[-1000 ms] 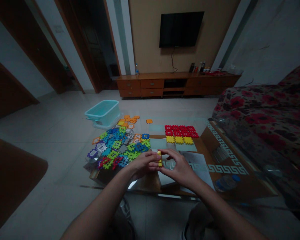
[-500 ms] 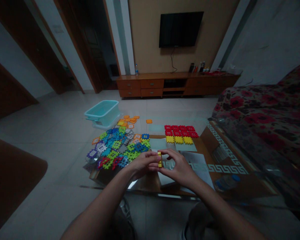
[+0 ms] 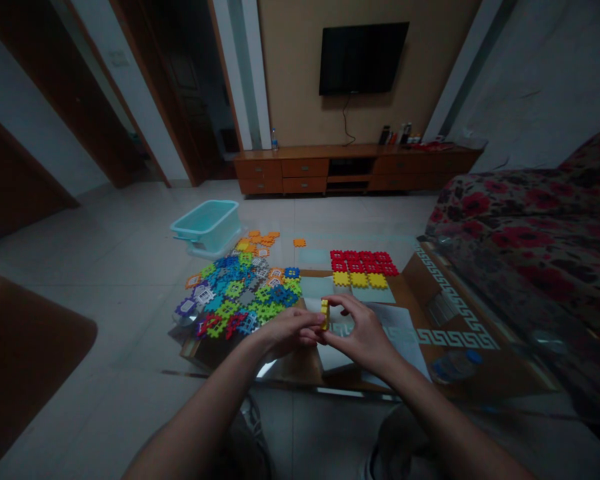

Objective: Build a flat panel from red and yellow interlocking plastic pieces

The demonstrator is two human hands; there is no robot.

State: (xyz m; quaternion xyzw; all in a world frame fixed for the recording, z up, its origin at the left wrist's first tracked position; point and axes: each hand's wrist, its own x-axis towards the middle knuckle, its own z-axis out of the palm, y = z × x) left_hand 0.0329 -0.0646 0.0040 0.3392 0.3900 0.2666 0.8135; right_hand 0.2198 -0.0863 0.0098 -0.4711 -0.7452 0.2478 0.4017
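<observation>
Between my two hands a yellow interlocking tile (image 3: 325,315) is held on edge above the glass table. My left hand (image 3: 293,328) pinches it from the left. My right hand (image 3: 361,331) grips its top and bottom edges between the fingers and thumb. Beyond the hands lies a joined panel, with red tiles (image 3: 365,261) in two rows and a row of yellow tiles (image 3: 360,280) along its near side. To the left spreads a heap of mixed tiles (image 3: 247,293) in green, blue, grey, purple and red.
A turquoise plastic tub (image 3: 207,225) stands behind the heap. Several orange tiles (image 3: 265,240) lie near it, and a single orange tile (image 3: 299,243) lies apart. A bottle with a blue cap (image 3: 457,365) shows at the right. The glass table (image 3: 523,347) has a patterned border.
The yellow tile has shifted slightly right and turned a little between my fingers. Both hands still hold it. The panel and the heap are unchanged.
</observation>
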